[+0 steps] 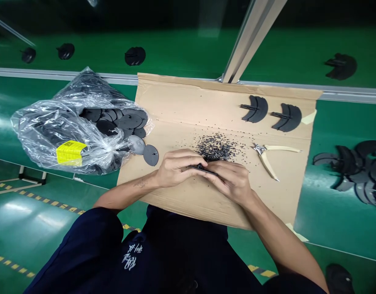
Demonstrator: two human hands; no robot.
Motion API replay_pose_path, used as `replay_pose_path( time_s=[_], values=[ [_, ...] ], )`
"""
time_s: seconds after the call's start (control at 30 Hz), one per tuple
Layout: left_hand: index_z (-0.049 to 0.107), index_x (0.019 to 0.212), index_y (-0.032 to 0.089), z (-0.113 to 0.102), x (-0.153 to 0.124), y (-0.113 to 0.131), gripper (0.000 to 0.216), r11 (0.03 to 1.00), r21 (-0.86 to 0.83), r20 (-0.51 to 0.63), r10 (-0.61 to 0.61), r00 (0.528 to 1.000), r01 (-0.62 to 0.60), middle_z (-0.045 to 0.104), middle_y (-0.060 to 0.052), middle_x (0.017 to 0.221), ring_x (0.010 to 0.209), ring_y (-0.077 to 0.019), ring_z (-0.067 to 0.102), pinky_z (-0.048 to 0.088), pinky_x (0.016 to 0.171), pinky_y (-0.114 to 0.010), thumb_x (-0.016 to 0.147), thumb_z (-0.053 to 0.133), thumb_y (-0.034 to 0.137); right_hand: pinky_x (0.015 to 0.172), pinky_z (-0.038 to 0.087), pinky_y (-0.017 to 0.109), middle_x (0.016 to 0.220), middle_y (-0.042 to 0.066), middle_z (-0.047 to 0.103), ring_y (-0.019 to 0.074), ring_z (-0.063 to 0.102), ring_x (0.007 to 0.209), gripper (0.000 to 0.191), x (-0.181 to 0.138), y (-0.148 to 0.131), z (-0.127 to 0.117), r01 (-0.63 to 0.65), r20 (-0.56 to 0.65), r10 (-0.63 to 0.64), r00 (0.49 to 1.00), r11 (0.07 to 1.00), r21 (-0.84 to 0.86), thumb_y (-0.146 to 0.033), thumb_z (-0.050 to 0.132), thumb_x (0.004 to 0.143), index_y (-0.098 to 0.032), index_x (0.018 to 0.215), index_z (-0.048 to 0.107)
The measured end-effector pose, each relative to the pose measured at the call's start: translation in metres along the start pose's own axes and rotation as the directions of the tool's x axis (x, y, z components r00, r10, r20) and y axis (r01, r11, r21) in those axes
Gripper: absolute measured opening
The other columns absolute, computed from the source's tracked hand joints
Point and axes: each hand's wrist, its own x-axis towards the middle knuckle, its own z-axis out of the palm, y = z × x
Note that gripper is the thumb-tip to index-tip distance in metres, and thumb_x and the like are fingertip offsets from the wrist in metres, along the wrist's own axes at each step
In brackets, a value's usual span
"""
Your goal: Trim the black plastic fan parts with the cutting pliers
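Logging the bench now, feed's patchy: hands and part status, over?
Left hand and right hand both pinching thin black part over cardboard. Cutters lying right of hands, untouched. Black trimmings piled just beyond.

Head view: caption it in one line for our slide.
Left hand and right hand hold a thin black part over cardboard, near nippers.

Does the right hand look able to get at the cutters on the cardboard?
Probably yes. The cutters lie beside the right hand on the cardboard, nothing between them; but it and the left hand pinch a black part, so it would need to let go.
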Motion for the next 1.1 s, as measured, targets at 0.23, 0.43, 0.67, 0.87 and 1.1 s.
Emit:
replay_pose_path(
  time_s=[0.23,0.43,0.67,0.87,1.1],
  values=[
    [0.075,0.098,0.017,0.002,-0.003,-0.001,0.015,0.998,0.056,-0.051,0.032,0.998,-0.03,0.077,-0.005,0.084,0.077,-0.013,0.072,0.06,0.073,-0.025,0.086,0.078,0.025,0.072,0.063,0.026,0.092,0.009,0.077,0.0179,0.075,0.082,0.007,0.0,0.002,0.003,0.0,-0.017,0.001,1.0,0.995,0.101,-0.019,0.065,0.097,-0.017,0.102,0.07],
    [0.077,0.103,0.016,-0.008,0.003,-0.004,0.059,0.93,-0.326,0.154,-0.126,0.98,0.171,0.075,-0.013,0.096,0.09,-0.0183,0.071,0.059,0.08,-0.033,0.099,0.042,0.062,0.067,0.058,0.024,0.088,0.007,0.075,0.0155,0.073,0.077,0.01,0.003,0.0,0.003,-0.031,-0.018,0.037,0.999,0.961,0.275,-0.025,0.063,0.099,-0.018,0.099,0.07],
    [0.081,0.09,0.017,-0.011,0.007,-0.005,0.019,0.83,-0.468,0.239,-0.211,0.948,0.303,0.074,-0.008,0.084,0.079,-0.0131,0.069,0.055,0.073,-0.023,0.088,0.076,0.036,0.073,0.06,0.029,0.093,0.009,0.074,0.0177,0.072,0.082,0.021,0.008,-0.004,0.0,-0.098,0.004,0.102,0.995,0.937,0.336,-0.038,0.067,0.097,-0.019,0.102,0.073],
    [0.081,0.089,0.017,-0.01,0.007,-0.003,0.015,0.831,-0.459,0.258,-0.215,0.942,0.316,0.074,-0.007,0.082,0.077,-0.0122,0.069,0.055,0.073,-0.022,0.087,0.078,0.032,0.073,0.061,0.032,0.094,0.01,0.073,0.0187,0.072,0.084,0.011,0.007,0.0,-0.003,0.004,-0.087,0.026,0.996,0.945,0.328,-0.029,0.07,0.096,-0.019,0.099,0.074],
    [0.079,0.089,0.016,-0.012,0.005,-0.001,0.015,0.867,-0.381,0.276,-0.223,0.935,0.32,0.074,-0.008,0.084,0.078,-0.0125,0.069,0.056,0.073,-0.022,0.087,0.077,0.031,0.07,0.059,0.03,0.09,0.011,0.072,0.0175,0.069,0.078,0.006,0.006,0.001,-0.005,0.096,-0.042,-0.089,0.995,0.969,0.227,-0.02,0.069,0.095,-0.015,0.096,0.073]
  ],
)
